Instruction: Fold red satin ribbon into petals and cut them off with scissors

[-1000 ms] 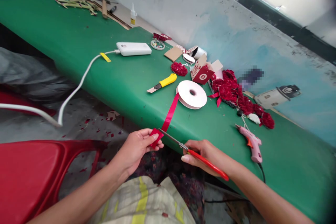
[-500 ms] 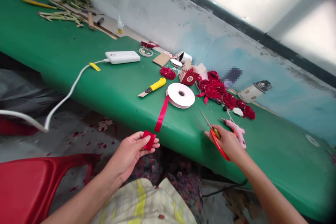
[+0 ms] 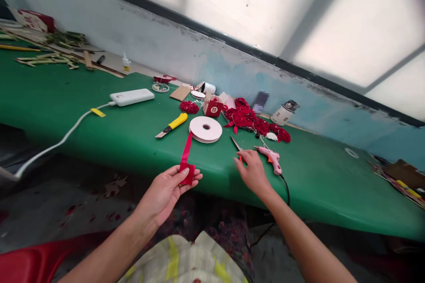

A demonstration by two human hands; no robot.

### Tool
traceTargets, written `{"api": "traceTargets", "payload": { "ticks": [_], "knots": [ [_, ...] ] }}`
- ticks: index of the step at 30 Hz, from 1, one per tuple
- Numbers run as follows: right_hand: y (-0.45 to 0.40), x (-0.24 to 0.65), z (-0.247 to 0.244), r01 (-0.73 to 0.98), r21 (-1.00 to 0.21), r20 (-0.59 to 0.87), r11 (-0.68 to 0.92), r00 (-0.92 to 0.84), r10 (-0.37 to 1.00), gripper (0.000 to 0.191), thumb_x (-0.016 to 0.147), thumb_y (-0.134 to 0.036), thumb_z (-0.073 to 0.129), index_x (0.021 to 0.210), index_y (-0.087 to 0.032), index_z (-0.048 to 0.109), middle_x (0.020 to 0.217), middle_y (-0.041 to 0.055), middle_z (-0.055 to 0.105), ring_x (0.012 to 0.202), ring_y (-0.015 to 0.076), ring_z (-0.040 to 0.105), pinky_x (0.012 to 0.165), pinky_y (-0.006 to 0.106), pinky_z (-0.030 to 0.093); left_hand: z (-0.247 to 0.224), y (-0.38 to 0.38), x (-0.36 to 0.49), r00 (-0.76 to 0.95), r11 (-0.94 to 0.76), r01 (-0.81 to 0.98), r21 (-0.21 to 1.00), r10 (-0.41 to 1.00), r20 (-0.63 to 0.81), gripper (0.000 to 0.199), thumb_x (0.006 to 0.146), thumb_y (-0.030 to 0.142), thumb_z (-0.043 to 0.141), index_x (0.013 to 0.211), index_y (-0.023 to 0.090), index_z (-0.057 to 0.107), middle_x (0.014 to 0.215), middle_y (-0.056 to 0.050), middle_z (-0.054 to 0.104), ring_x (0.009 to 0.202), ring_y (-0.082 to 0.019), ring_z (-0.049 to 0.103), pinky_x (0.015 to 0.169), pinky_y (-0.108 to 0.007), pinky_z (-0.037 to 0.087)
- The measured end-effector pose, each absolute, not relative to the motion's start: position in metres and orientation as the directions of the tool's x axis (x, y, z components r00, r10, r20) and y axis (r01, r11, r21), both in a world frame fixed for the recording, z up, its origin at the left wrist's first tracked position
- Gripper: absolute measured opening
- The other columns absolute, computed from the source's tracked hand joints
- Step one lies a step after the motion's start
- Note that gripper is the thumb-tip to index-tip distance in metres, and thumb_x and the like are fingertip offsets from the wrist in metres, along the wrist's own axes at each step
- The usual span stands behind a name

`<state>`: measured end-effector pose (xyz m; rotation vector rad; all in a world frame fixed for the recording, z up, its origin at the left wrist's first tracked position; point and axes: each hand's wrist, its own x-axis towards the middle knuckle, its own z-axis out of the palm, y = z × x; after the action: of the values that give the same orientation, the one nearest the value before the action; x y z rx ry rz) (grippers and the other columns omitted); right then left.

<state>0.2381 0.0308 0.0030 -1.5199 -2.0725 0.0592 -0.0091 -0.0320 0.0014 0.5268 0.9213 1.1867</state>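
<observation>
My left hand [image 3: 172,183] pinches a small stack of red ribbon pieces [image 3: 187,174] between thumb and fingers, just off the table's front edge. Right behind it, the loose end of a red ribbon [image 3: 186,150] runs down from a white spool [image 3: 206,129] lying flat on the table. My right hand [image 3: 254,170] is low over the table with its fingers on a pair of scissors [image 3: 236,143]. Their blades point away to the left, and a bit of orange handle shows; the rest is hidden under the hand. A pink glue gun [image 3: 272,159] lies beside that hand.
A yellow box cutter [image 3: 174,124] with its blade out lies left of the spool. Behind are red fabric flowers [image 3: 242,115], a small red box [image 3: 212,107] and a dark-topped container [image 3: 284,112]. A white power bank [image 3: 132,97] with its cable lies at left.
My right hand has lowered the scissors towards the table, turning so it covers their handles. My left hand keeps its ribbon pieces. The view has swung right and up.
</observation>
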Motion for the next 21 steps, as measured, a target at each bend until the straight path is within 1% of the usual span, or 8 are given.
{"api": "traceTargets", "payload": {
  "ticks": [2,3,4,7,10,14,18,21],
  "knots": [
    [0.019,0.214,0.011,0.687,-0.571,0.399,0.449,-0.246,0.883,0.016,0.088,-0.025,0.049,0.092,-0.018,0.063,0.089,0.0077,0.062,0.084,0.0190,0.057,0.075,0.030,0.048,0.008,-0.020,0.002,0.126,0.321,-0.566,0.759,0.944,-0.305,0.009,0.079,0.016,0.063,0.086,0.011,0.064,0.093,-0.014,0.071,0.092,-0.024,0.067,0.083,-0.035,0.053],
    [0.014,0.202,0.014,0.612,-0.636,0.407,0.471,-0.252,0.878,0.016,0.088,-0.024,0.048,0.091,-0.019,0.062,0.088,0.0066,0.062,0.083,0.0178,0.057,0.073,0.029,0.048,0.011,-0.013,0.008,0.143,0.318,-0.579,0.751,0.946,-0.290,0.007,0.079,0.016,0.063,0.085,0.011,0.064,0.091,-0.013,0.071,0.091,-0.024,0.067,0.083,-0.036,0.054],
    [0.011,0.191,0.018,0.570,-0.664,0.426,0.484,-0.244,0.871,0.014,0.087,-0.023,0.050,0.092,-0.019,0.063,0.089,0.0062,0.061,0.084,0.0175,0.056,0.074,0.029,0.047,0.013,-0.006,0.013,0.157,0.312,-0.594,0.742,0.949,-0.273,0.006,0.079,0.016,0.063,0.083,0.012,0.064,0.089,-0.012,0.072,0.089,-0.023,0.067,0.082,-0.037,0.054],
    [0.015,0.170,0.025,0.574,-0.673,0.486,0.466,-0.132,0.864,0.013,0.085,-0.022,0.053,0.091,-0.019,0.064,0.087,0.0062,0.057,0.085,0.0185,0.053,0.076,0.032,0.045,0.016,0.019,0.028,0.171,0.298,-0.621,0.725,0.954,-0.246,0.003,0.077,0.013,0.065,0.080,0.013,0.064,0.081,-0.007,0.071,0.084,-0.020,0.068,0.081,-0.036,0.054],
    [0.034,0.169,0.028,0.618,-0.674,0.487,0.405,-0.040,0.872,0.013,0.084,-0.025,0.055,0.089,-0.019,0.065,0.083,0.0058,0.055,0.083,0.0191,0.051,0.076,0.033,0.043,0.019,0.047,0.038,0.198,0.323,-0.616,0.718,0.946,-0.256,0.005,0.076,0.010,0.065,0.081,0.012,0.067,0.082,-0.007,0.071,0.080,-0.016,0.067,0.078,-0.031,0.055],
    [0.074,0.183,0.028,0.624,-0.709,0.434,0.328,0.021,0.900,0.012,0.081,-0.023,0.058,0.087,-0.019,0.067,0.080,0.0046,0.055,0.079,0.0182,0.051,0.072,0.031,0.043,0.023,0.087,0.052,0.267,0.366,-0.625,0.690,0.930,-0.251,0.007,0.076,0.009,0.064,0.081,0.011,0.069,0.086,-0.009,0.071,0.080,-0.017,0.066,0.078,-0.031,0.055],
    [0.123,0.203,0.030,0.620,-0.746,0.350,0.243,0.055,0.935,0.010,0.076,-0.021,0.061,0.080,-0.018,0.070,0.073,0.0025,0.054,0.074,0.0168,0.051,0.070,0.029,0.042,0.027,0.131,0.073,0.314,0.390,-0.610,0.689,0.918,-0.241,0.007,0.077,0.006,0.061,0.077,0.010,0.067,0.080,-0.008,0.070,0.079,-0.017,0.066,0.080,-0.035,0.054],
    [0.162,0.220,0.031,0.613,-0.767,0.263,0.189,0.031,0.964,0.011,0.074,-0.020,0.062,0.077,-0.017,0.072,0.070,0.0017,0.055,0.069,0.0155,0.051,0.067,0.028,0.041,0.031,0.165,0.089,0.339,0.421,-0.579,0.698,0.903,-0.263,0.011,0.079,0.005,0.056,0.073,0.010,0.064,0.075,-0.008,0.069,0.075,-0.017,0.066,0.079,-0.037,0.055]
  ]
}}
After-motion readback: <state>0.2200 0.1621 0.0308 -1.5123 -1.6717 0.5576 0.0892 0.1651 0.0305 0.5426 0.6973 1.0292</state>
